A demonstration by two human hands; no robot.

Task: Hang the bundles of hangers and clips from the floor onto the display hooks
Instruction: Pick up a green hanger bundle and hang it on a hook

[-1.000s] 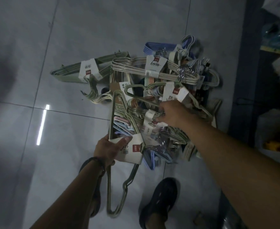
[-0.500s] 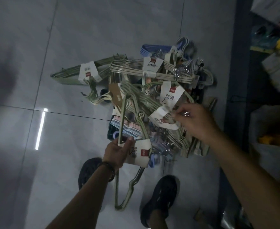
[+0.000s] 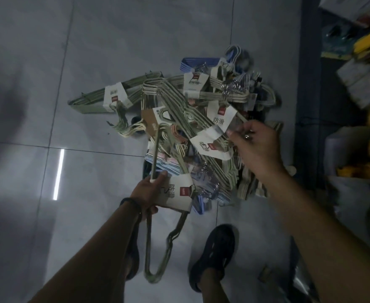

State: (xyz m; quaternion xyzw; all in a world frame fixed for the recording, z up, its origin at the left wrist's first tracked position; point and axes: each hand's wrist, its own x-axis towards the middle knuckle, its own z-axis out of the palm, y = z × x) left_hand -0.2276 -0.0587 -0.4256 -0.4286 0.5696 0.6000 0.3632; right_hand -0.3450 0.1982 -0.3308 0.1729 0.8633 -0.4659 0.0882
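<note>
**Bundles in both hands — display hooks out of sight**

Head view: the person stands over a tangled pile (image 3: 203, 95) of banded hangers lying on the grey tiled floor (image 3: 92, 51), just beside dark shelving stacked with goods (image 3: 358, 79) on the right. The left hand (image 3: 146, 194) is clenched around a green bundle (image 3: 158, 254), gripping it at the edge of its white paper sleeve (image 3: 177, 193). That bundle is lifted clear of the floor near the person's feet, and its hooks dangle between the left forearm and a dark shoe (image 3: 214, 248). The right hand (image 3: 256, 145) has its fingers curled in a pinch on a second bundle (image 3: 179, 119) next to that bundle's white label (image 3: 210, 147). The far end of the second bundle runs back into the pile, and I cannot tell whether it is free of the hangers around it.

By my reading the step in hand is the pick-up — collecting bundles from the floor, with no hanging begun. No display hook appears anywhere in this view. The next move probably calls for drawing the second bundle out along its own length so its hooks do not snag on neighbouring ones. After that the person would need to straighten up, find a free hook and turn the bundles so their hooks face it.
</note>
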